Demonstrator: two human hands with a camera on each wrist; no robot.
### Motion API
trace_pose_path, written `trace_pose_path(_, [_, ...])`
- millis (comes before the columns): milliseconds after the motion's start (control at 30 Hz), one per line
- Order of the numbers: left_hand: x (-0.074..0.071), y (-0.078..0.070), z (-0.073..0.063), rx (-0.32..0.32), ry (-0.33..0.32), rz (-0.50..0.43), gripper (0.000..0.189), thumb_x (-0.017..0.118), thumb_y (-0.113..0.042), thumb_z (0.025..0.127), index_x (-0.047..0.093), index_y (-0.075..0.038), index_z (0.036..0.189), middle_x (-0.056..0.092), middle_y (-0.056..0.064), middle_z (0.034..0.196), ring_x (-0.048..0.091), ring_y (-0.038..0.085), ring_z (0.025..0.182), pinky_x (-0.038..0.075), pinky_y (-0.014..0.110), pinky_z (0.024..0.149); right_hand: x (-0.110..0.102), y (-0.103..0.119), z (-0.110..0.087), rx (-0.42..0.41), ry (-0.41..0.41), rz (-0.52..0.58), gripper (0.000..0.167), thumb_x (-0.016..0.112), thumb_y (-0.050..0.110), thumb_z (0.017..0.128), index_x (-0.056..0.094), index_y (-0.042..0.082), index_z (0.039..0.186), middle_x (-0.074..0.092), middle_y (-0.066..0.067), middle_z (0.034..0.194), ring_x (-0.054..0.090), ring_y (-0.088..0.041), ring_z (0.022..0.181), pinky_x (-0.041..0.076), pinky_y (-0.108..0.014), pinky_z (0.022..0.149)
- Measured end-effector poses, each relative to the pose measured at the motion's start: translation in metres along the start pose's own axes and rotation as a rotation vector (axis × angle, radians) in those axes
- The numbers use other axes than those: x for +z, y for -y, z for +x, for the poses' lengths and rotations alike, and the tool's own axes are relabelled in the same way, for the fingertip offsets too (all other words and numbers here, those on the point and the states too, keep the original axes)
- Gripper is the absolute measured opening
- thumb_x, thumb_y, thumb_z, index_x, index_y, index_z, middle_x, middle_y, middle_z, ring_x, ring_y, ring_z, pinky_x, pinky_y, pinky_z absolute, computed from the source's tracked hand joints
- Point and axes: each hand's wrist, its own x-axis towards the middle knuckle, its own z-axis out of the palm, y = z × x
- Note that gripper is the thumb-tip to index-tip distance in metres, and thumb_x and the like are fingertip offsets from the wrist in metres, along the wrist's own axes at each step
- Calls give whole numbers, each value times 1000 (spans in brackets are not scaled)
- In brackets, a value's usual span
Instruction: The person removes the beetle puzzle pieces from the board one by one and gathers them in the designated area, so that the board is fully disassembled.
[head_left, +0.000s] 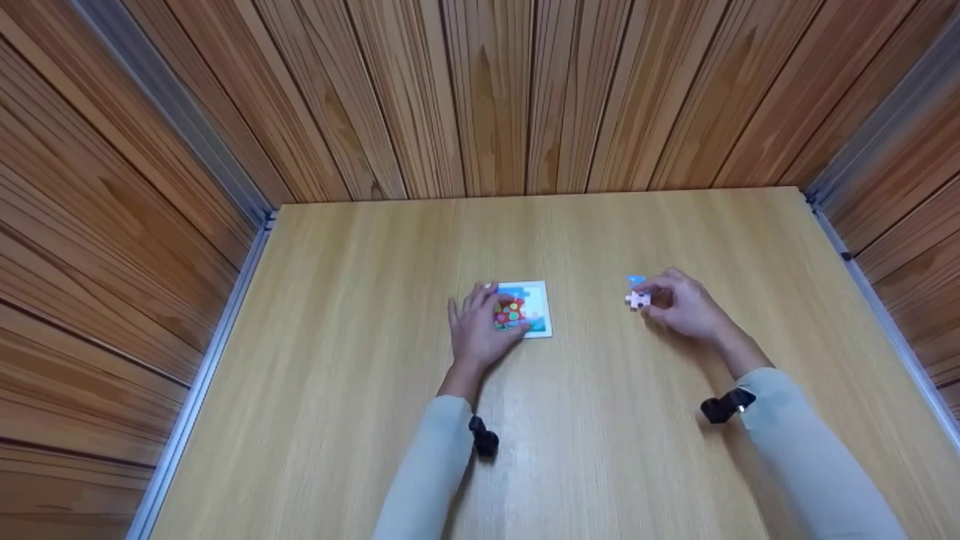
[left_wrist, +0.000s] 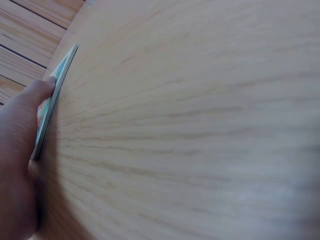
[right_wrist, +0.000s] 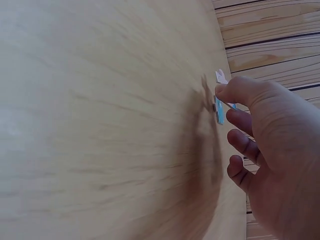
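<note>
On the tabletop lies a small square jigsaw puzzle (head_left: 536,304) with a white border and a colourful picture with red in it. My left hand (head_left: 480,334) rests over its left side, fingers spread and thumb on the near part; the hand hides much of the picture. To the right, my right hand (head_left: 686,307) pinches a thin puzzle piece (right_wrist: 229,104) between thumb and forefinger, seen almost edge-on. By those fingertips are a pink piece with dark spots (head_left: 639,301) and a blue piece (head_left: 636,280). Whether the pink one is the pinched piece, I cannot tell.
The light wooden table (head_left: 360,300) is bounded by plank walls (head_left: 487,97) at the back and sides. Metal rails (head_left: 217,337) run along its side edges. A small black camera (head_left: 485,441) sits at the left wrist, another camera (head_left: 721,409) at the right.
</note>
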Motion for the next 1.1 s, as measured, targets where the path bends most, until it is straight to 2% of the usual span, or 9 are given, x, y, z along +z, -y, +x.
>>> trace_pose_path(200, [0, 0, 0, -11, 4, -11, 56, 86, -55, 94, 74, -24, 140, 51, 4, 178, 32, 35, 175, 3, 71, 144, 2, -4, -3, 16, 11, 16, 37, 75, 6, 105, 74, 5, 142, 61, -18, 126, 58, -28, 111, 47, -15, 82])
trace_pose_path(567, [-1, -1, -1, -6, 3, 4, 55, 85, -55, 94, 74, -25, 139, 52, 3, 177, 35, 34, 174, 6, 71, 144, 6, -9, -4, -45, -20, -15, 34, 76, 4, 103, 76, 3, 137, 62, -19, 120, 55, -25, 102, 43, -16, 81])
trace_pose_path(800, [0, 0, 1, -1, 8, 0, 57, 85, -57, 94, 74, -25, 140, 52, 4, 177, 33, 35, 175, 4, 71, 144, 4, -9, -5, -16, 13, -20, 38, 74, 5, 104, 75, 6, 142, 58, -17, 121, 52, -27, 107, 41, -21, 85])
trace_pose_path(1100, [-1, 1, 0, 0, 13, 0, 58, 83, -58, 95, 73, -25, 142, 50, 3, 179, 32, 34, 175, 3, 70, 145, 3, -9, -5, 6, 39, -13, 39, 74, 8, 105, 75, 8, 144, 57, -17, 124, 52, -28, 110, 42, -21, 87])
